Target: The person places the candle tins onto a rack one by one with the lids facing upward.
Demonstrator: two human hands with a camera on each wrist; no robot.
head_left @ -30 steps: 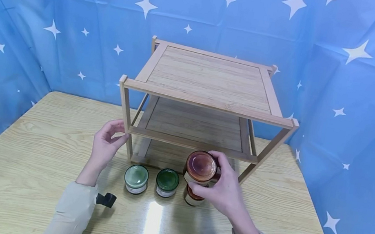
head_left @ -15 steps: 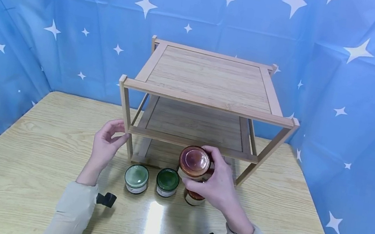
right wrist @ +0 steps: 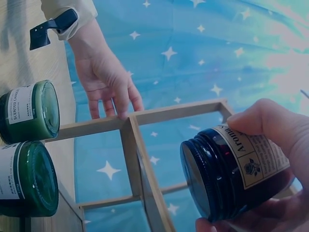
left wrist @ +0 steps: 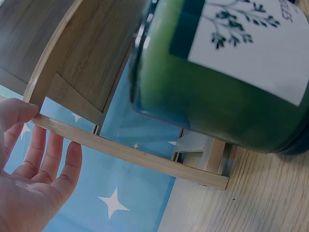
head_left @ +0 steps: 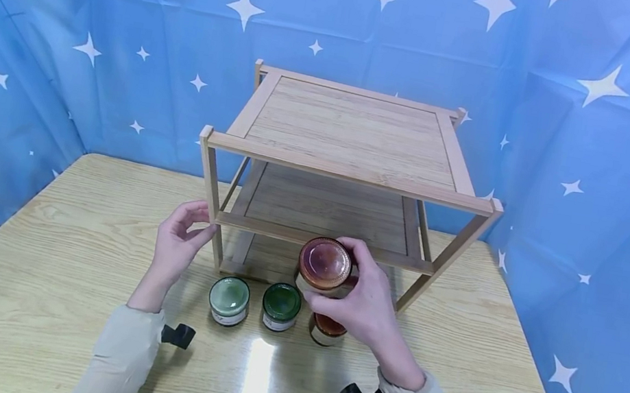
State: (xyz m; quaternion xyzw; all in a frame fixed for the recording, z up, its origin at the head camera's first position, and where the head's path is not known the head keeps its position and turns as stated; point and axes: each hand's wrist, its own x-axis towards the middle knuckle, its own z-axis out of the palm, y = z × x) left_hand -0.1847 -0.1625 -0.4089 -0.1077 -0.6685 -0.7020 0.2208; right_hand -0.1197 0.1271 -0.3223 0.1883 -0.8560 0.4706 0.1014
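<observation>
Brown jar with "Aroma" label

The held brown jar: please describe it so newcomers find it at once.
Find the wooden shelf on the table. At its front, the right hand grips the brown jar. Only this one is held; the other brown jar stands on the table.

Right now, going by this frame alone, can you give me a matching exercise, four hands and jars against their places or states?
1. light green jar
2. dark green jar
3. right hand
4. left hand

A. holds a reddish-brown jar
B. at the wooden rack's left front post
C. leftmost jar on the table
D. middle jar of the table's row

Pairs: 1-C, 2-D, 3-A, 4-B
</observation>
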